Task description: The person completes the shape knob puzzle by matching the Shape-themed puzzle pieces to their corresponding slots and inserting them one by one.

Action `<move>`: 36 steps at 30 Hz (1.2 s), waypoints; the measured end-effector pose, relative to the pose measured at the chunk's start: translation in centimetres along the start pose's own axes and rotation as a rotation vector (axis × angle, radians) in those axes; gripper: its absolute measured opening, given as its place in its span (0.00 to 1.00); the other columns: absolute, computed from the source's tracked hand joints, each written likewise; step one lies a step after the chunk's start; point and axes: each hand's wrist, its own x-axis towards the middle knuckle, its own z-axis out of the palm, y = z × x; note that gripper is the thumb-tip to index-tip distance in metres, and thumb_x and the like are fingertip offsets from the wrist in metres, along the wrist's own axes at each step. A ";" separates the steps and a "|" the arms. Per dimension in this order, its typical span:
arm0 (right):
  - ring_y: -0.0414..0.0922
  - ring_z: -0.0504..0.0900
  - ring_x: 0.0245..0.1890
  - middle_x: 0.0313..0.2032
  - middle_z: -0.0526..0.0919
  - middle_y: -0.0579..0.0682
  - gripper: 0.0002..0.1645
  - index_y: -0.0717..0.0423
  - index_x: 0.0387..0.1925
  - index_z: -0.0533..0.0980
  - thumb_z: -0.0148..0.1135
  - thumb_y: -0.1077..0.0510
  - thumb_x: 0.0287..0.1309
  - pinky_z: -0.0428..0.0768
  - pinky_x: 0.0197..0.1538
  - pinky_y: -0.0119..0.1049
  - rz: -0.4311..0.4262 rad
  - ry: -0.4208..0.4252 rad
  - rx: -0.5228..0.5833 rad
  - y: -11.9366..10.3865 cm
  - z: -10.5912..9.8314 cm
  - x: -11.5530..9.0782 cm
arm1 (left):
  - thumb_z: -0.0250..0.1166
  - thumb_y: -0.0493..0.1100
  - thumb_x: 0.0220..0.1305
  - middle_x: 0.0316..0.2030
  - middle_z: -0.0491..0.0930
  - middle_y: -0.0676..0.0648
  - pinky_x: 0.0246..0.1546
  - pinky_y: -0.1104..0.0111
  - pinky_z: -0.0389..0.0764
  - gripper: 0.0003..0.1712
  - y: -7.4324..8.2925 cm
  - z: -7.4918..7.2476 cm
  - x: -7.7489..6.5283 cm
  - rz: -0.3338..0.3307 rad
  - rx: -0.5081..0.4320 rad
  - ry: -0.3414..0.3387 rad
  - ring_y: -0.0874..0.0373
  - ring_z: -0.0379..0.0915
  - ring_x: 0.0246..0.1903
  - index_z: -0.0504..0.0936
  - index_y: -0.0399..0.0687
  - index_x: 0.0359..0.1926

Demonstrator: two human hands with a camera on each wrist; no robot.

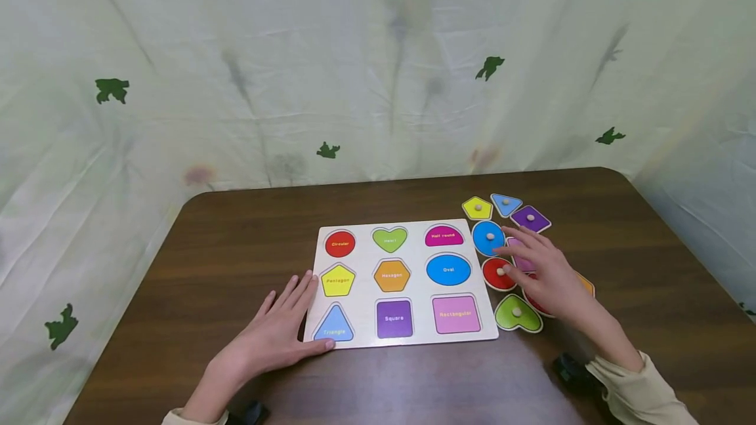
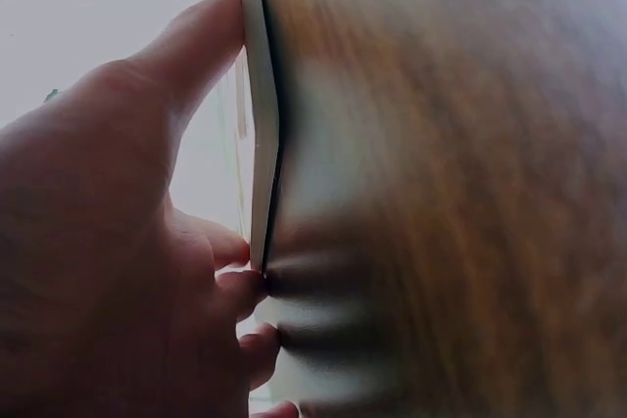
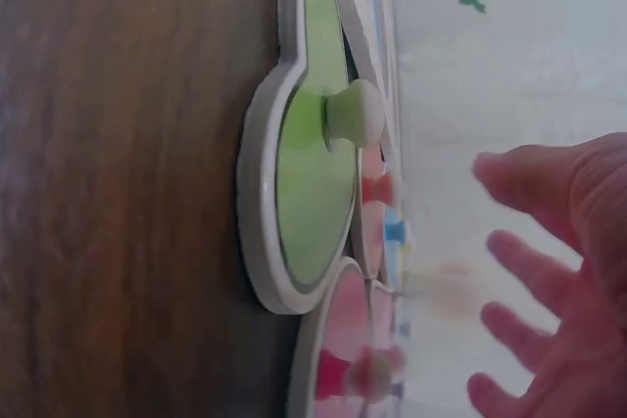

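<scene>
Our left hand [image 1: 277,332], fingers wide, touches the nine-slot board [image 1: 365,312]; our right hand [image 1: 549,277], fingers parted, hovers over pieces [image 1: 518,322] beside it.

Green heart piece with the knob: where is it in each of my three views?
Head: the green heart piece lies beside the lower right corner of the board.
Left wrist: not in this picture.
Right wrist: large, in the upper middle, left of the right hand.
Shared landmark: the brown table, which fills the right side of the left wrist view and the left side of the right wrist view.
</scene>
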 end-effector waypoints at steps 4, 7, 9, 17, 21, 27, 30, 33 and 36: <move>0.66 0.55 0.69 0.64 0.71 0.62 0.17 0.53 0.45 0.85 0.73 0.66 0.51 0.56 0.58 0.76 0.067 -0.022 0.054 0.7 0.1 -0.1 | 0.62 0.79 0.48 0.77 0.46 0.44 0.68 0.39 0.43 0.68 -0.1 0.0 0.0 0.002 0.000 -0.001 0.42 0.37 0.75 0.49 0.44 0.77; 0.67 0.54 0.68 0.61 0.73 0.63 0.16 0.52 0.41 0.86 0.75 0.66 0.49 0.53 0.58 0.76 0.086 -0.027 0.042 1.1 0.0 -0.1 | 0.62 0.79 0.48 0.77 0.46 0.44 0.68 0.39 0.43 0.68 0.0 0.0 0.0 0.003 0.000 -0.002 0.42 0.37 0.75 0.49 0.44 0.77; 0.68 0.54 0.68 0.60 0.73 0.64 0.16 0.51 0.40 0.87 0.76 0.67 0.47 0.52 0.59 0.76 0.086 -0.035 0.027 1.2 0.0 -0.1 | 0.63 0.79 0.48 0.77 0.46 0.44 0.68 0.39 0.43 0.68 0.0 -0.1 -0.1 0.002 -0.002 -0.001 0.42 0.37 0.75 0.49 0.44 0.77; 0.69 0.54 0.68 0.60 0.73 0.64 0.18 0.51 0.40 0.87 0.77 0.67 0.44 0.52 0.60 0.75 0.068 -0.078 -0.028 1.3 0.3 -0.1 | 0.64 0.77 0.48 0.77 0.47 0.44 0.68 0.39 0.44 0.67 0.2 -0.1 -0.1 0.000 -0.016 -0.006 0.42 0.37 0.75 0.49 0.45 0.78; 0.69 0.54 0.68 0.60 0.73 0.64 0.17 0.52 0.40 0.87 0.76 0.67 0.45 0.53 0.59 0.75 0.087 -0.092 -0.039 1.1 0.5 -0.1 | 0.65 0.76 0.48 0.77 0.46 0.44 0.68 0.38 0.43 0.67 0.2 -0.1 -0.2 0.001 -0.029 -0.010 0.42 0.36 0.75 0.49 0.45 0.78; 0.67 0.59 0.65 0.57 0.74 0.62 0.14 0.53 0.39 0.87 0.75 0.66 0.47 0.57 0.59 0.73 0.114 -0.075 -0.071 0.9 0.8 -0.3 | 0.66 0.75 0.49 0.77 0.46 0.43 0.67 0.37 0.42 0.67 0.2 -0.3 -0.3 0.010 -0.048 -0.003 0.41 0.36 0.75 0.49 0.44 0.78; 0.66 0.61 0.63 0.56 0.74 0.61 0.13 0.53 0.37 0.87 0.76 0.67 0.46 0.58 0.58 0.71 0.109 -0.062 -0.081 0.8 0.9 -0.4 | 0.66 0.75 0.49 0.77 0.46 0.43 0.67 0.36 0.42 0.66 0.2 -0.3 -0.3 0.014 -0.060 -0.002 0.41 0.36 0.75 0.49 0.44 0.78; 0.65 0.62 0.61 0.55 0.75 0.61 0.13 0.52 0.35 0.86 0.76 0.68 0.46 0.60 0.58 0.70 0.099 -0.058 -0.086 0.7 0.9 -0.4 | 0.66 0.75 0.49 0.77 0.46 0.43 0.67 0.37 0.41 0.66 0.2 -0.3 -0.4 0.011 -0.064 -0.001 0.41 0.36 0.75 0.48 0.44 0.78; 0.65 0.63 0.60 0.55 0.75 0.61 0.13 0.52 0.34 0.85 0.75 0.69 0.47 0.62 0.56 0.69 0.092 -0.053 -0.084 0.7 0.8 -0.4 | 0.66 0.75 0.49 0.77 0.46 0.43 0.68 0.37 0.42 0.66 0.2 -0.3 -0.3 0.010 -0.060 0.000 0.41 0.36 0.75 0.48 0.44 0.78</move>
